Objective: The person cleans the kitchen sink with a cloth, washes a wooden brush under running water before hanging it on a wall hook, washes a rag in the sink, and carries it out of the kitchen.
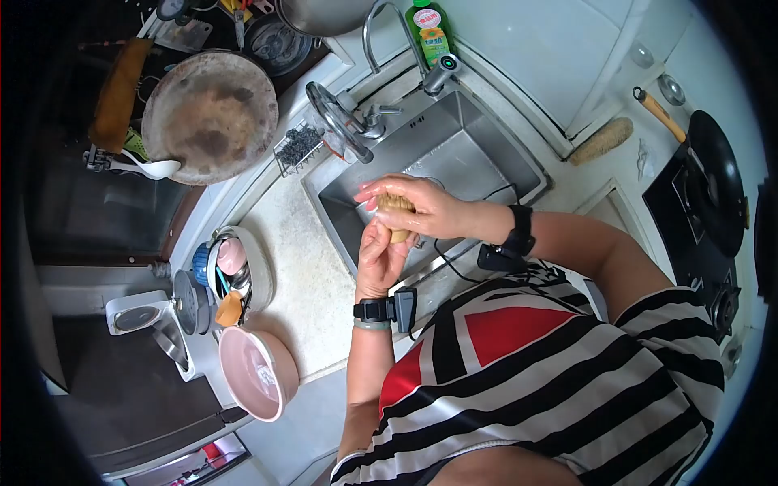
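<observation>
Over the steel sink, both my hands are wrapped round a small tan, rounded thing. Its upper part looks ridged or bristly and its lower end smooth; its exact kind is hard to make out, as fingers cover much of it. My left hand grips it from below. Lying across the top and side is my right hand, its skin wet and its fingers bent over the thing. Behind the hands, the faucet stands at the sink's edge.
Green dish soap bottle stands behind the sink. A wire rack with a steel scourer sits beside it. Leftward are a pink basin, a bowl of dishes and a large worn wok. A black pan rests at right.
</observation>
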The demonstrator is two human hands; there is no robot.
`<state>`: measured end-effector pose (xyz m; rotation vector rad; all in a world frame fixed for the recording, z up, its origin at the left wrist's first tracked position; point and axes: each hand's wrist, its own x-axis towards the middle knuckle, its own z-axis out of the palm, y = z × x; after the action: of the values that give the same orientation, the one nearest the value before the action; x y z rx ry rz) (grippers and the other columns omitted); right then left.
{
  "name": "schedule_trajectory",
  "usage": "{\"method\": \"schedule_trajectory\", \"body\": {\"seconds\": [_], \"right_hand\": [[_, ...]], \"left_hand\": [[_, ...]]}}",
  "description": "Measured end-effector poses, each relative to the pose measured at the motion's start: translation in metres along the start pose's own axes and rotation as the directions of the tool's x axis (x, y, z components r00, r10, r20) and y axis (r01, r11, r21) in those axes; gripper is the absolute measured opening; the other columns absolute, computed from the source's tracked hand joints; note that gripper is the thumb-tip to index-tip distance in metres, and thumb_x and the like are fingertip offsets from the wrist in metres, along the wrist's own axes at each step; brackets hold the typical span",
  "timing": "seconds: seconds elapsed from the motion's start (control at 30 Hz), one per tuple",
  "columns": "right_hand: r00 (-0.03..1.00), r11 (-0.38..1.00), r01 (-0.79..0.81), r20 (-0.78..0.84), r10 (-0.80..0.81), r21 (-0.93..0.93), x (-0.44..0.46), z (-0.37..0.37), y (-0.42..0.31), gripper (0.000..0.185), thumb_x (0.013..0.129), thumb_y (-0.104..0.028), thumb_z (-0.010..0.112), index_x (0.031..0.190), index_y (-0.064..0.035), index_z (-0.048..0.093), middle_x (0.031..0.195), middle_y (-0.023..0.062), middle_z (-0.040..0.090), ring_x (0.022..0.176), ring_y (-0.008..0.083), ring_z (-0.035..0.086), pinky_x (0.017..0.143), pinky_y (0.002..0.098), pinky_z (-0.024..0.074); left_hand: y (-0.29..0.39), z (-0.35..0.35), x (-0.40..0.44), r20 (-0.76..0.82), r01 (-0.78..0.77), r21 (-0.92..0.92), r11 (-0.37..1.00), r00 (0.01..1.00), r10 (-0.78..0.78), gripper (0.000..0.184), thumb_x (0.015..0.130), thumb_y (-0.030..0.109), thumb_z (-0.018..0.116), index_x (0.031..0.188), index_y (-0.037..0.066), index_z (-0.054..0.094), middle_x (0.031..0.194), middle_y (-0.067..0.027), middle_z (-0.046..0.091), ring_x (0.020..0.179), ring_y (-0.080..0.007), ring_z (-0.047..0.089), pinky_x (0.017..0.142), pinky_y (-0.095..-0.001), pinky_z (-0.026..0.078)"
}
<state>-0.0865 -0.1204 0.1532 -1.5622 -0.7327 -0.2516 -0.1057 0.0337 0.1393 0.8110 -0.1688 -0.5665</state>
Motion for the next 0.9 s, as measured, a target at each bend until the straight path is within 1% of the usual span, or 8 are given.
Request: {"method": "schedule_trajectory", "body": {"seconds": [0.17,0.3,0.4,0.43,0.5,0.57,0.73,0.9], "right_hand": [[0.935,0.936,-0.353,-0.045,0.353,0.012,0.009,-0.016,0.018,0.029,0.098,-0.024,0.043,0.111,-0.0003,0.055,0.092,0.0109,0.063,0.093,0.0208,0.064,0.077,0.0326,0.0517],[0.520,0.378,-0.517,-0.069,0.851,0.768,0.019,-0.015,0.048,0.037,0.099,-0.030,0.043,0.103,0.0029,0.057,0.086,0.0126,0.061,0.086,0.0207,0.066,0.071,0.0305,0.0522],[0.634,0.597,-0.479,-0.217,0.742,0.643,0.007,-0.005,0.046,0.043,0.098,-0.036,0.045,0.100,0.0042,0.060,0.089,0.0112,0.062,0.083,0.0167,0.063,0.072,0.0264,0.0489],[0.732,0.764,-0.448,-0.300,0.612,0.465,0.005,-0.002,0.046,0.044,0.097,-0.037,0.046,0.097,0.0051,0.061,0.091,0.0111,0.063,0.078,0.0154,0.062,0.072,0.0264,0.0482],[0.809,0.840,-0.369,-0.307,0.500,0.398,0.000,-0.002,0.060,0.045,0.096,-0.038,0.048,0.099,0.0047,0.062,0.091,0.0096,0.064,0.078,0.0139,0.060,0.074,0.0257,0.0469],[0.900,0.829,-0.418,0.045,0.434,0.370,0.005,-0.017,0.046,0.041,0.095,-0.035,0.051,0.099,0.0041,0.062,0.091,0.0086,0.065,0.081,0.0123,0.061,0.076,0.0247,0.0473],[0.870,0.570,-0.490,0.328,0.369,0.659,0.020,-0.031,0.019,0.019,0.088,-0.020,0.063,0.090,-0.0013,0.060,0.096,0.0133,0.065,0.092,0.0163,0.063,0.077,0.0265,0.0528],[0.867,0.627,-0.478,0.216,0.449,0.615,0.024,-0.021,0.027,0.019,0.088,-0.019,0.064,0.086,-0.0014,0.057,0.093,0.0135,0.065,0.083,0.0163,0.064,0.071,0.0260,0.0528]], "left_hand": [[-0.012,-0.001,0.012,-0.008,0.043,0.219,0.975,0.999,-0.042,0.043,0.094,0.029,0.055,0.127,0.004,0.046,0.102,-0.0043,0.056,0.080,-0.0137,0.049,0.072,-0.0277,0.041],[-0.024,0.018,0.018,-0.041,-0.120,0.898,0.424,0.935,0.352,0.049,0.093,0.022,0.057,0.132,-0.003,0.040,0.109,-0.0087,0.058,0.093,-0.0189,0.057,0.083,-0.0304,0.046],[-0.025,0.006,0.030,0.281,-0.168,0.953,-0.251,0.796,0.536,0.048,0.090,0.025,0.062,0.125,-0.004,0.047,0.103,-0.0111,0.060,0.087,-0.0183,0.059,0.075,-0.0274,0.048],[-0.020,0.006,0.030,0.277,-0.162,0.954,-0.251,0.793,0.542,0.048,0.090,0.025,0.062,0.125,-0.004,0.047,0.103,-0.0111,0.060,0.087,-0.0183,0.059,0.075,-0.0274,0.048],[-0.005,0.007,0.028,-0.241,0.141,0.857,0.496,0.960,0.144,0.039,0.092,0.029,0.059,0.114,-0.002,0.053,0.091,-0.0080,0.060,0.066,-0.0118,0.054,0.058,-0.0231,0.043],[0.011,0.010,0.022,-0.204,0.278,0.244,0.929,0.951,-0.231,0.042,0.095,0.042,0.048,0.104,0.001,0.053,0.079,-0.0044,0.052,0.056,-0.0074,0.039,0.050,-0.0214,0.032],[-0.004,0.011,0.017,0.119,0.296,-0.506,0.810,0.954,-0.275,0.045,0.096,0.041,0.045,0.115,0.000,0.043,0.079,-0.0072,0.043,0.062,-0.0124,0.037,0.054,-0.0243,0.034],[-0.005,0.023,0.018,0.049,0.216,-0.543,0.812,0.973,-0.226,0.040,0.098,0.038,0.041,0.114,0.001,0.044,0.079,-0.0058,0.044,0.061,-0.0122,0.038,0.054,-0.0246,0.035]]}}
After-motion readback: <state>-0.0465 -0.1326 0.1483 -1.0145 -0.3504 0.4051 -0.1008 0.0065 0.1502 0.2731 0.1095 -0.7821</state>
